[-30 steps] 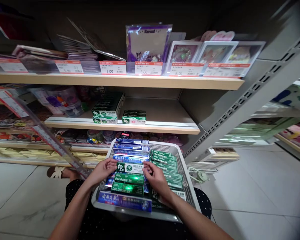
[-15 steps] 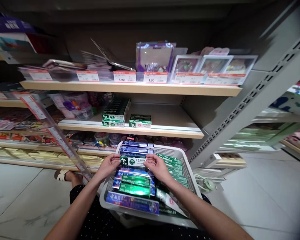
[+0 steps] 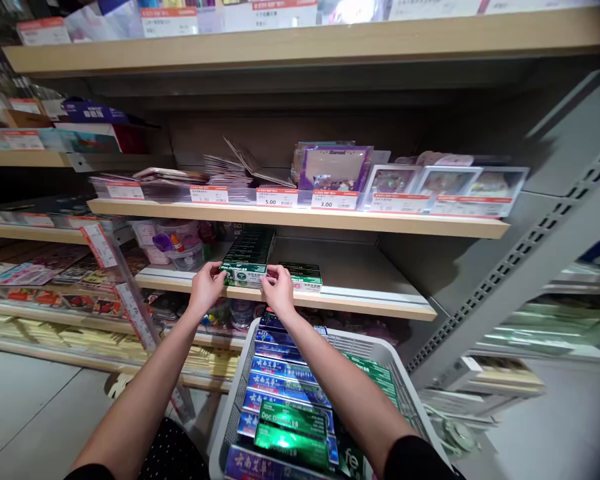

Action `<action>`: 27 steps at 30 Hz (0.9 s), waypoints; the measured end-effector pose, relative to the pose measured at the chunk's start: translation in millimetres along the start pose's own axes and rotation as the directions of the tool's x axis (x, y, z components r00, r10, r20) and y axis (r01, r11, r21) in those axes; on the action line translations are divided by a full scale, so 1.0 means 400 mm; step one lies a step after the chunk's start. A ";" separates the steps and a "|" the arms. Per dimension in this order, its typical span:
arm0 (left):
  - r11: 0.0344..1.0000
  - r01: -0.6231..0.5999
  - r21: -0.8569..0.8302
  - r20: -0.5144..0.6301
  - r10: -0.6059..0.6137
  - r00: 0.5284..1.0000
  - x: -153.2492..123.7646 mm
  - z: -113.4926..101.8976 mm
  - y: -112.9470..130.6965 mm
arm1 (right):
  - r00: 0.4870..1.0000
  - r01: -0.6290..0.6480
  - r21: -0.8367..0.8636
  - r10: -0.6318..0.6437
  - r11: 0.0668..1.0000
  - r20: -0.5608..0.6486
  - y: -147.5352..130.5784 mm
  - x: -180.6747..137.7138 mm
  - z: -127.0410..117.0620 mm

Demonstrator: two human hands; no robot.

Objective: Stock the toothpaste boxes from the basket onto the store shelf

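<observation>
Both my hands hold one green and white toothpaste box (image 3: 243, 274) by its ends, at the front edge of the middle wooden shelf (image 3: 360, 305). My left hand (image 3: 205, 286) grips its left end and my right hand (image 3: 279, 289) grips its right end. The box sits level with a stack of like green boxes (image 3: 251, 248) on the shelf, and a lower stack (image 3: 305, 275) lies just to the right. Below my arms, a grey plastic basket (image 3: 380, 350) on my lap holds several blue and green toothpaste boxes (image 3: 290, 417).
The shelf above (image 3: 300, 217) carries price tags and flat packaged items. Clear plastic tubs (image 3: 173, 241) stand at the left of the middle shelf. A loose price rail (image 3: 123, 293) leans at the left. A grey slotted upright (image 3: 520, 267) runs diagonally at the right.
Both hands lifted the green box out of the basket and carried it up and forward to the middle shelf's front edge. The view tilted upward.
</observation>
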State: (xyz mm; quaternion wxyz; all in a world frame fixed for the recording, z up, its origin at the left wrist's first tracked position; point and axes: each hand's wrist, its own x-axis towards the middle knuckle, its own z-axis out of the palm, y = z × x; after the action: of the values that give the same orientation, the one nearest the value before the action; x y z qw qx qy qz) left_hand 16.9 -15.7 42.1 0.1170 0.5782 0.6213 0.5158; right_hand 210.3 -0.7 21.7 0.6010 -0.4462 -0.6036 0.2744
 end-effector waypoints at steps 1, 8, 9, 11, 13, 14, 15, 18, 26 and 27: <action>1.000 0.000 0.025 -0.003 0.000 1.000 0.001 0.003 0.000 | 1.000 0.001 -0.006 -0.001 1.000 -0.012 0.006 0.000 0.006; 0.997 0.018 -0.071 -0.034 -0.021 0.999 0.029 0.026 -0.040 | 1.000 -0.011 -0.078 0.009 0.997 -0.029 0.025 0.014 0.028; 0.994 0.027 -0.105 -0.023 -0.030 0.999 0.037 0.031 -0.048 | 0.999 -0.014 -0.100 0.011 0.995 -0.032 0.027 0.018 0.031; 0.986 0.027 -0.165 -0.019 -0.031 0.999 0.050 0.040 -0.059 | 0.999 -0.022 -0.149 0.016 0.989 -0.040 0.032 0.027 0.036; 0.982 0.022 -0.188 -0.020 -0.026 0.999 0.060 0.047 -0.060 | 0.998 -0.038 -0.197 0.029 0.980 -0.048 0.034 0.035 0.042; 0.984 0.023 -0.178 -0.019 -0.027 0.999 0.063 0.049 -0.057 | 0.998 -0.050 -0.222 0.040 0.974 -0.049 0.034 0.040 0.044; 0.988 0.024 -0.155 -0.018 -0.027 0.999 0.066 0.050 -0.052 | 0.997 -0.066 -0.251 0.056 0.966 -0.049 0.032 0.044 0.046; 0.997 0.022 -0.080 -0.024 -0.024 0.999 0.075 0.052 -0.039 | 0.994 -0.109 -0.341 0.098 0.934 -0.051 0.021 0.058 0.052; 0.996 -0.007 0.087 -0.030 0.010 1.000 0.087 0.055 -0.057 | 0.990 -0.143 -0.317 0.137 0.938 -0.039 -0.012 0.062 0.038; 0.994 -0.047 0.099 -0.048 0.052 0.997 0.075 0.050 -0.057 | 0.994 -0.105 -0.258 0.100 0.960 -0.033 -0.014 0.051 0.022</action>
State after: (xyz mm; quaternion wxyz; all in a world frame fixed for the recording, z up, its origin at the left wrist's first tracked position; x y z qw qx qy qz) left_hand 9.1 24.1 29.2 0.0598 0.5852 0.6341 0.5020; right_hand 202.9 16.2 35.3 0.5282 -0.5544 -0.6046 0.2193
